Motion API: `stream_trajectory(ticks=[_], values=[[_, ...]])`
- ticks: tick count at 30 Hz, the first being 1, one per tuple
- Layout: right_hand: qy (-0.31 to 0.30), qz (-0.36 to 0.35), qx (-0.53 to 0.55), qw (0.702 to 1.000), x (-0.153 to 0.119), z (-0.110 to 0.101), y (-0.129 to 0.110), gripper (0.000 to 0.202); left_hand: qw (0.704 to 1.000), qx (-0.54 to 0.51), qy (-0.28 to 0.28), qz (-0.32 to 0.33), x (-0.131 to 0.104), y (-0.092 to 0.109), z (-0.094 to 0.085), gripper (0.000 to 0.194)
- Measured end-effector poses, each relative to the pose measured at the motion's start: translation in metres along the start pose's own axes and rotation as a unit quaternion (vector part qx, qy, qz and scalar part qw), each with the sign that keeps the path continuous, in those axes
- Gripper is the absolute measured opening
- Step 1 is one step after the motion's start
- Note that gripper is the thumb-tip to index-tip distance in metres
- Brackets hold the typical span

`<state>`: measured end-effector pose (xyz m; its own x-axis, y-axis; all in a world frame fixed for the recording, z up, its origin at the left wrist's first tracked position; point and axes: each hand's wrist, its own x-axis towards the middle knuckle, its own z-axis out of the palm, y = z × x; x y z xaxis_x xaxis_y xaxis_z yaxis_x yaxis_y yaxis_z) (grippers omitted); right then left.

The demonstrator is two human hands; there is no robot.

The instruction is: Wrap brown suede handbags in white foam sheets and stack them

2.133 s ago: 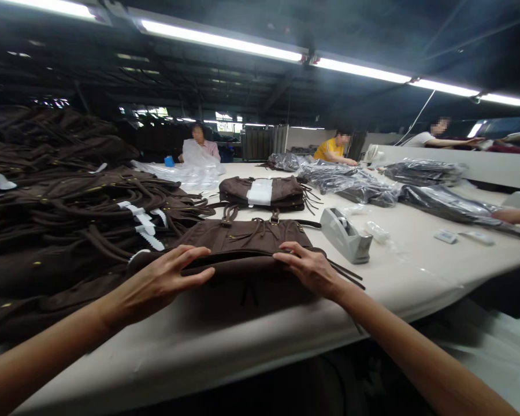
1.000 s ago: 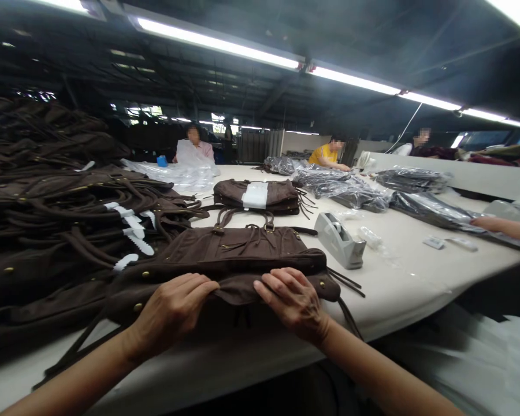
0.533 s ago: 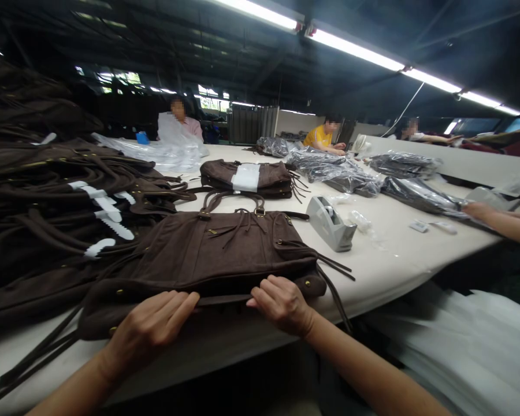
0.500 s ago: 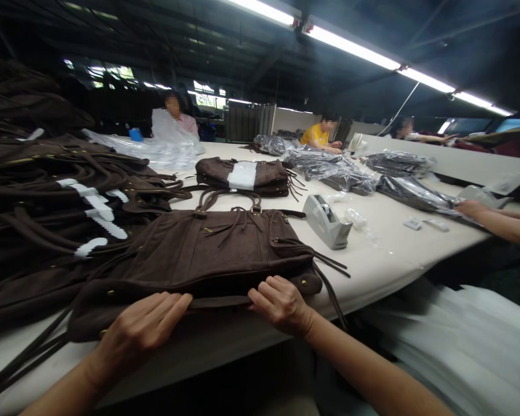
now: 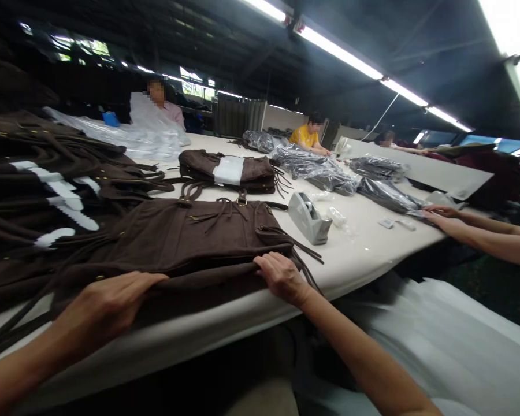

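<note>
A dark brown handbag (image 5: 199, 234) lies flat at the table's front edge, its handles pointing away from me and its bottom panel facing me. My left hand (image 5: 108, 300) grips the bottom edge of the bag at the left, fingers on top and thumb hidden. Near the bag's right end, my right hand (image 5: 281, 276) is closed on the same edge with curled fingers. Between the hands the bottom panel is folded up along its seam. Thin dark straps trail off at both ends of the bag.
A pile of brown bags (image 5: 21, 190) with white wrapped handles stands left. Behind lies another brown bag (image 5: 260, 173) with a white band. A grey tape dispenser (image 5: 309, 219) stands right of my bag. Plastic-wrapped bags (image 5: 316, 167) lie beyond. A co-worker's hands (image 5: 442, 214) work at right.
My view has turned to the right. Both hands have shifted along the bag's bottom edge, spreading further apart, and the panel between them is now folded upward.
</note>
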<state>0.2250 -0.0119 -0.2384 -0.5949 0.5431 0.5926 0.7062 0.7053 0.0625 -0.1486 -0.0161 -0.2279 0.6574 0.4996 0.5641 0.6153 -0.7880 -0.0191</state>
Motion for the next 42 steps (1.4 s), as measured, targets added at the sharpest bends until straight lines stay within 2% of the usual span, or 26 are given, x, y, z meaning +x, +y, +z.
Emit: stream_trajectory(ticks=[4,8,11,15,17,19,22,24,26,28,31,34,38,42], values=[[-0.046,0.018,0.099,0.994,-0.005,-0.02,-0.006,0.026,0.999,-0.032,-0.031,-0.029,-0.005,0.002,-0.007,0.027],[-0.125,0.01,0.195,0.973,0.003,-0.03,-0.037,0.038,1.0,0.0,-0.014,0.004,-0.022,0.015,-0.001,0.04],[-0.199,-0.022,0.275,0.94,0.032,-0.02,-0.056,0.044,0.999,0.028,0.009,0.023,-0.031,0.02,0.004,0.046],[-0.276,-0.057,0.41,0.867,0.07,0.005,-0.056,0.044,0.999,0.025,0.01,0.024,-0.036,0.024,0.002,0.045],[-0.275,-0.051,0.488,0.827,0.076,0.014,-0.05,0.043,1.0,0.008,-0.002,0.013,-0.033,0.028,-0.002,0.042],[-0.246,-0.028,0.548,0.799,0.073,0.019,-0.046,0.041,1.0,-0.005,-0.001,-0.01,-0.028,0.033,-0.008,0.036],[-0.19,-0.002,0.585,0.788,0.064,0.024,-0.047,0.038,0.996,0.054,0.06,-0.042,-0.011,0.04,-0.016,0.023],[-0.174,0.002,0.585,0.792,0.061,0.024,-0.051,0.036,0.989,0.12,0.079,-0.046,0.004,0.04,-0.017,0.029],[-0.173,-0.001,0.575,0.8,0.062,0.024,-0.054,0.035,0.989,0.14,0.047,-0.029,0.019,0.036,-0.016,0.037],[-0.175,-0.003,0.563,0.808,0.064,0.021,-0.057,0.035,0.994,0.107,0.015,0.005,0.027,0.029,-0.011,0.033],[-0.173,0.007,0.549,0.817,0.057,0.012,-0.053,0.033,0.997,0.041,0.048,0.042,0.021,0.024,-0.004,0.034],[-0.152,0.064,0.528,0.833,0.033,0.0,-0.042,0.027,0.995,0.004,0.092,0.04,0.003,0.03,-0.001,0.048],[-0.075,0.141,0.409,0.898,-0.01,-0.019,-0.033,0.017,0.994,0.031,0.099,0.036,-0.011,0.048,-0.005,0.061],[0.046,0.118,0.142,0.982,-0.034,-0.041,-0.037,0.016,0.993,0.049,0.108,0.03,-0.018,0.051,-0.003,0.06]])
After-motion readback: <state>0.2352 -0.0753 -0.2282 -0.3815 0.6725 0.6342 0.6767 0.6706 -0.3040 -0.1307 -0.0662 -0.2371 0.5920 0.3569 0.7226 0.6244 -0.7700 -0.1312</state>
